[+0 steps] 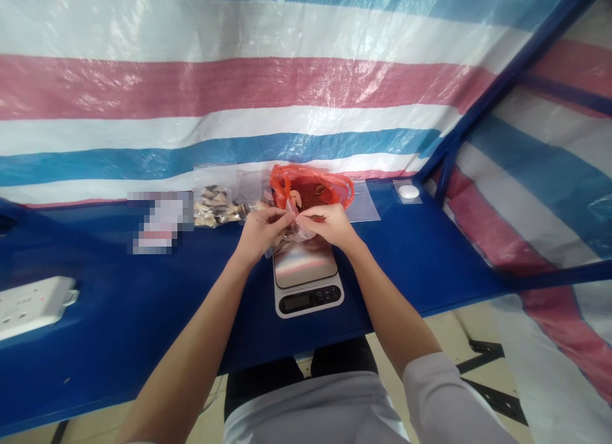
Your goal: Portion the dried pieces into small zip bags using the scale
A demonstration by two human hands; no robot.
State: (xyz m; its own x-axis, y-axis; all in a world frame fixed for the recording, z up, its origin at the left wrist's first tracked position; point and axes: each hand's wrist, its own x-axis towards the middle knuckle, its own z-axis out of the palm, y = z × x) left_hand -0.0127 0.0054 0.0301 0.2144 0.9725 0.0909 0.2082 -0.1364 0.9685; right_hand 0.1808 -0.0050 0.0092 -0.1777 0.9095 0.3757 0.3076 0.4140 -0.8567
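Observation:
My left hand [264, 232] and my right hand [329, 223] pinch the top of a clear plastic bag [302, 231] between them, fingers closed on its edge. Brownish pieces show faintly in its lower part, partly hidden by my left hand. The bag hangs over the far end of a white kitchen scale [306, 265], whose display looks dark. Just behind my hands lies a red plastic bag [335, 179], its mouth wide, with some brown and pale pieces inside. Left of it sits a filled clear bag [217, 207] of dried brown slices.
A white power strip [36, 306] lies at the left of the blue table [411, 265]. At the far right is a round white object [408, 192] on clear plastic. A flat clear bag [366, 202] lies beside the red one. Striped sheeting [248, 87] hangs behind.

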